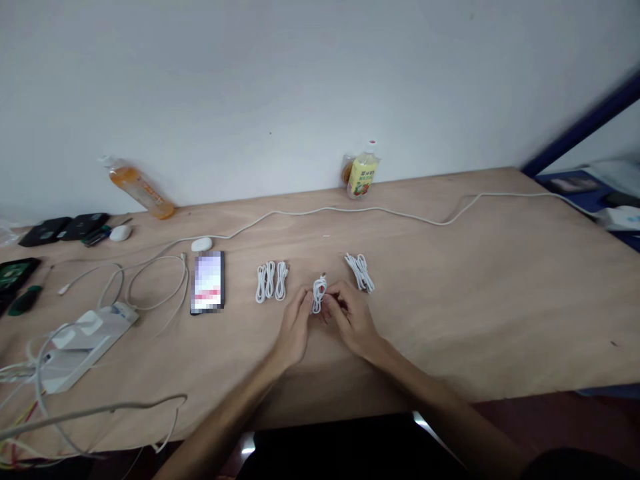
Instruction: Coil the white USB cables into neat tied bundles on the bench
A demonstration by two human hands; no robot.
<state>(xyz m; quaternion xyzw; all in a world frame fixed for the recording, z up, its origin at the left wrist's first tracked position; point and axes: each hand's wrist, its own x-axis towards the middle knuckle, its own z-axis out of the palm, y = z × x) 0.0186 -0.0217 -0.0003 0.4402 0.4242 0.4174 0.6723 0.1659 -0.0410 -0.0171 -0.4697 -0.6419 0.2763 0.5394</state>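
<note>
A coiled white cable [319, 295] is held between my two hands over the middle of the table. My left hand [296, 321] pinches its left side with thumb and fingers. From the right, my right hand [353, 319] grips it, the fingers curled and partly hidden behind the coil. Three similar coiled white cables [271, 280] lie side by side just left of my hands. To the right of my right hand rest more coiled white cables [359, 273], close together; I cannot tell how many.
Left of the cables lies a phone [208, 283] with a lit screen, near a white power strip [85, 347] and tangled cords. A long white cord [375, 209] crosses the table [475, 300]. An orange bottle [143, 192] and a yellow-labelled bottle [363, 173] stand by the wall.
</note>
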